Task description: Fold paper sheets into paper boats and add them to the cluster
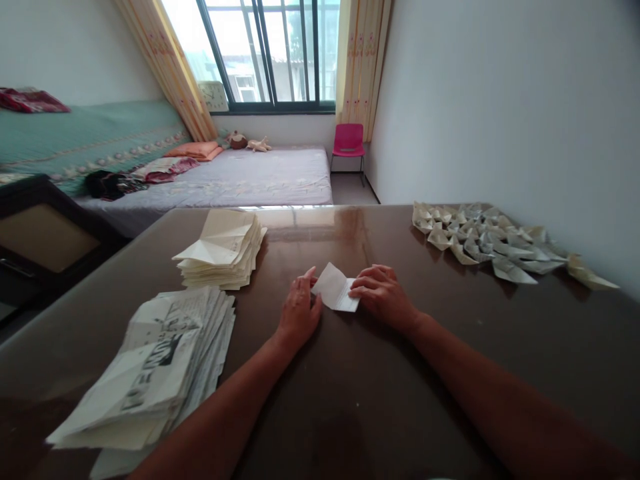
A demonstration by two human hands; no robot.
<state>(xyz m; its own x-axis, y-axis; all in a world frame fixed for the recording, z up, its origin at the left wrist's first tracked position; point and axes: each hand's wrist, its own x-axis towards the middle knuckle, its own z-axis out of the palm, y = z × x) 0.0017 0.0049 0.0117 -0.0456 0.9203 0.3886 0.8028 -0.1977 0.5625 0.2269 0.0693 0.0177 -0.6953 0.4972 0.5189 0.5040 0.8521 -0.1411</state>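
A small white sheet of paper [336, 288], partly folded with printed lines on its right part, is between my hands just above or on the table. My left hand [301, 305] holds its left edge, thumb and fingers around the corner. At the right edge, the bent fingers of my right hand [384, 293] grip the paper, hiding that end. Off to the left lie a stack of cream paper sheets [220, 250] and a larger stack of printed paper [155, 373]. Many folded paper boats [480, 233] sit in a cluster at the far right.
The glossy brown table [320, 413] spreads under everything, its far edge facing a bed [280, 173]. A pink chair [349, 141] stands beyond, by the window. A white wall [500, 107] runs along the right, close to the boats. A dark cabinet [50, 233] is at left.
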